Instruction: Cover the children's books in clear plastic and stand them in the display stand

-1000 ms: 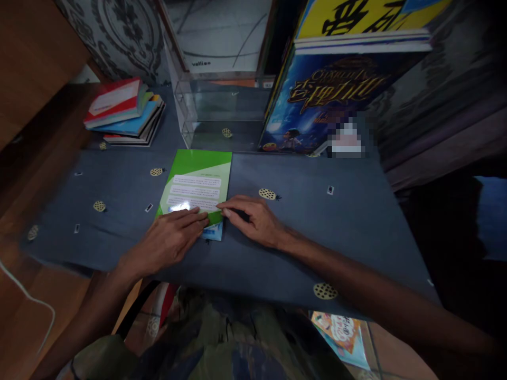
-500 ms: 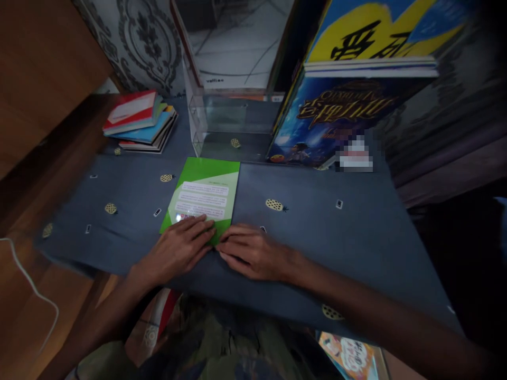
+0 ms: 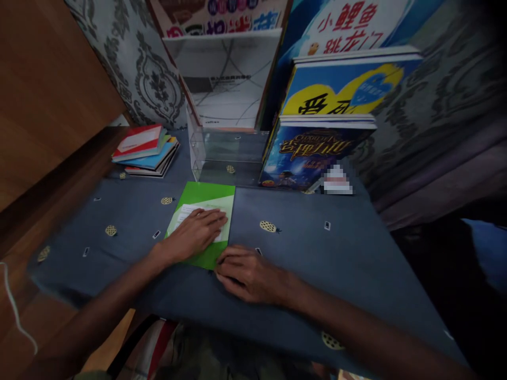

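A green booklet (image 3: 206, 195) with white text boxes lies flat on the blue patterned tablecloth (image 3: 309, 248). My left hand (image 3: 196, 235) rests flat on top of it, fingers stretched out and together. My right hand (image 3: 247, 272) lies on the cloth at the booklet's near right corner, fingers extended and touching its edge. Neither hand grips anything that I can see.
A stack of thin books (image 3: 144, 150) sits at the back left. A clear acrylic stand (image 3: 227, 155) and several large upright picture books (image 3: 317, 153) line the back. Patterned wallpaper is behind, a wooden panel (image 3: 47, 95) at left.
My left hand has slid up from the booklet's near edge onto its middle. My right hand has drawn back to the near right corner. The blue corner showing under the booklet is hidden now.
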A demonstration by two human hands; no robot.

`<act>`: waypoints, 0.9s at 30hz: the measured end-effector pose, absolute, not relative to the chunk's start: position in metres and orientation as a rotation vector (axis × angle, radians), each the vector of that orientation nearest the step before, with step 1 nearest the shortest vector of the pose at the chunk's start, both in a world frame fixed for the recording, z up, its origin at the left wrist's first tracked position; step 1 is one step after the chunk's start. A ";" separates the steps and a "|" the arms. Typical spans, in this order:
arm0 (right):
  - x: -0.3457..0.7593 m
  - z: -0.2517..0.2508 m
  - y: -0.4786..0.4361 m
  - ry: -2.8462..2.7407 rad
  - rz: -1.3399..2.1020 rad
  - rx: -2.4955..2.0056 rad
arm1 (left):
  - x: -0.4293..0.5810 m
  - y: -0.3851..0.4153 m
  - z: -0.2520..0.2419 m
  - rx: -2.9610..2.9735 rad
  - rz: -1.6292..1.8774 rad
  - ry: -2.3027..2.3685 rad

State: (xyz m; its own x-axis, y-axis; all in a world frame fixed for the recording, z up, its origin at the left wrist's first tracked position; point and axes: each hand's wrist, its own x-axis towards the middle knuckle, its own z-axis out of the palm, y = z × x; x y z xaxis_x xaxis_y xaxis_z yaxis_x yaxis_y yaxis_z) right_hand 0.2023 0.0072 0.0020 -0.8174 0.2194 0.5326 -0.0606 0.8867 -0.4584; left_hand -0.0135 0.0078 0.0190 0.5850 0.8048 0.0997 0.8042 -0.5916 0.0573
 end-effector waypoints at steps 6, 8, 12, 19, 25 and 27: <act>0.203 0.000 0.008 -2.480 0.665 -0.127 | 0.004 0.072 0.019 2.813 0.095 1.443; 0.203 -0.002 0.008 -2.493 0.673 -0.139 | 0.010 0.085 0.017 2.820 0.087 1.474; 0.203 -0.002 0.008 -2.493 0.679 -0.149 | 0.013 0.093 0.011 2.856 0.112 1.511; 0.204 0.003 0.008 -2.455 0.751 -0.157 | -0.013 0.082 0.012 2.811 0.237 1.512; 0.204 -0.001 0.008 -2.442 0.793 -0.177 | -0.066 0.072 0.015 2.625 0.276 1.779; 0.204 -0.002 0.008 -2.446 0.806 -0.194 | -0.082 0.070 0.014 2.559 0.284 1.872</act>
State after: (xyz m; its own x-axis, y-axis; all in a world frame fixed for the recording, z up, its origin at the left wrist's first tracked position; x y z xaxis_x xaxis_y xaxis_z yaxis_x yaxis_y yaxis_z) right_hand 0.2036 0.0083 -0.0021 -0.8374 0.2966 0.4591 -0.0344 0.8096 -0.5859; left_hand -0.0820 0.0704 0.0144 0.2928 0.9413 0.1679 0.9488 -0.3078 0.0711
